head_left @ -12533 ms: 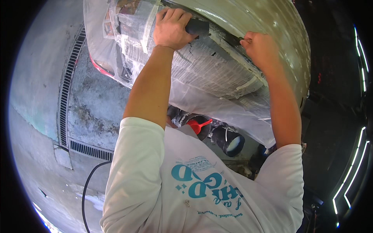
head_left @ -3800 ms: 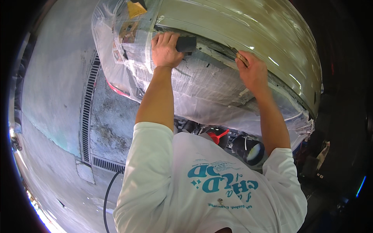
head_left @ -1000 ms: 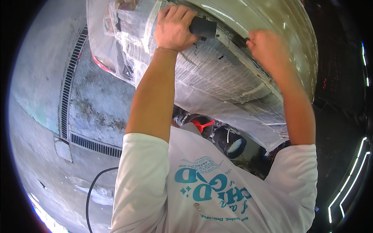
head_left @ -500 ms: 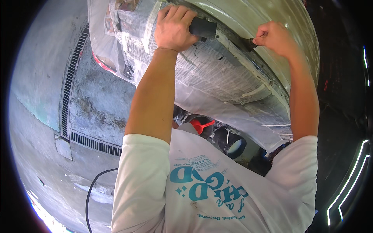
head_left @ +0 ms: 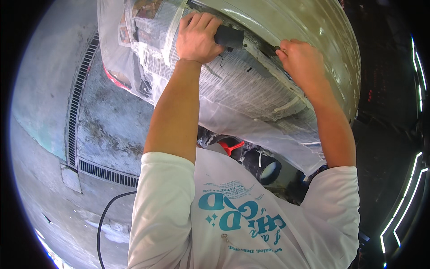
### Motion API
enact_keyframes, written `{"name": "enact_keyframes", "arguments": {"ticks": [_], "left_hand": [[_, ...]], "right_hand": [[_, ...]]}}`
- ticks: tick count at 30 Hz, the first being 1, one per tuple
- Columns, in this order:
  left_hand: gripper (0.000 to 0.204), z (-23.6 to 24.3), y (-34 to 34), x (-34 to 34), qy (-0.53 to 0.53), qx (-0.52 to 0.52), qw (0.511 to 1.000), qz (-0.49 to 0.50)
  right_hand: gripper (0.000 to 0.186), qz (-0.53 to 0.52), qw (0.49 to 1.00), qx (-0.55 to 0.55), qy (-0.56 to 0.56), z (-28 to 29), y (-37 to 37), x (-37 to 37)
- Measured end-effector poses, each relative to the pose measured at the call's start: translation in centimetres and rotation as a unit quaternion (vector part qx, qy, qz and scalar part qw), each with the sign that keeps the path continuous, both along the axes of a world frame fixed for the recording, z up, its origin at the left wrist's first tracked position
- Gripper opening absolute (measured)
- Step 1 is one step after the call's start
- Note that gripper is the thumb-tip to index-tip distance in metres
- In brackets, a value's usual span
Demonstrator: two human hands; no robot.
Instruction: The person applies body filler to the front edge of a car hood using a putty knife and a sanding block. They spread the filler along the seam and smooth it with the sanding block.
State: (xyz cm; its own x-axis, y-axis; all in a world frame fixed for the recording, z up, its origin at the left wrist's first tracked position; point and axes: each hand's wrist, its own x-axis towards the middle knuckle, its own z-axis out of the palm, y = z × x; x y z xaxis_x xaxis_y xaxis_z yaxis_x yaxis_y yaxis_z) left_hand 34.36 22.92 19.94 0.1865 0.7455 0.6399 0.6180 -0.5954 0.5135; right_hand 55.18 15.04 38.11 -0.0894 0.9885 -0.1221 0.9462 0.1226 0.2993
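Note:
My left hand (head_left: 199, 38) rests on the masked side of a car body, its fingers curled over a black sheet (head_left: 230, 37) that looks like sandpaper. The sheet juts out to the right from under the fingers. Farther right, my right hand (head_left: 303, 62) is closed at the dark gap along the edge of a glossy beige painted panel (head_left: 309, 20). A small dark piece (head_left: 276, 48) shows at its fingertips; its kind is hard to make out. Below the gap, newspaper masking (head_left: 242, 85) covers the body.
Clear plastic sheeting (head_left: 268, 130) hangs below the newspaper. Near my body stand a dark bucket with a red dipper (head_left: 231, 147) and another black container (head_left: 262, 166). A drain grate (head_left: 80, 85) crosses the concrete floor, where a black hose (head_left: 102, 219) lies. Light strips (head_left: 403, 204) glow at the right.
My right hand has slid left along the panel edge, closer to my left hand. My left hand keeps its hold on the black sheet at about the same spot. The view has shifted slightly.

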Motion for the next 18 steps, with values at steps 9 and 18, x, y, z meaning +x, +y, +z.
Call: {"name": "enact_keyframes", "arguments": {"ticks": [9,18], "left_hand": [[0.051,0.4,0.1,-0.3,0.039,-0.027,0.999,-0.003],[0.052,-0.1,0.2,-0.1,0.009,-0.020,1.000,-0.006]], "right_hand": [[0.022,-0.046,0.983,-0.132,0.123,2.2,4.2,3.7],[0.022,-0.052,0.989,-0.103,0.089,1.5,3.9,2.7]]}}
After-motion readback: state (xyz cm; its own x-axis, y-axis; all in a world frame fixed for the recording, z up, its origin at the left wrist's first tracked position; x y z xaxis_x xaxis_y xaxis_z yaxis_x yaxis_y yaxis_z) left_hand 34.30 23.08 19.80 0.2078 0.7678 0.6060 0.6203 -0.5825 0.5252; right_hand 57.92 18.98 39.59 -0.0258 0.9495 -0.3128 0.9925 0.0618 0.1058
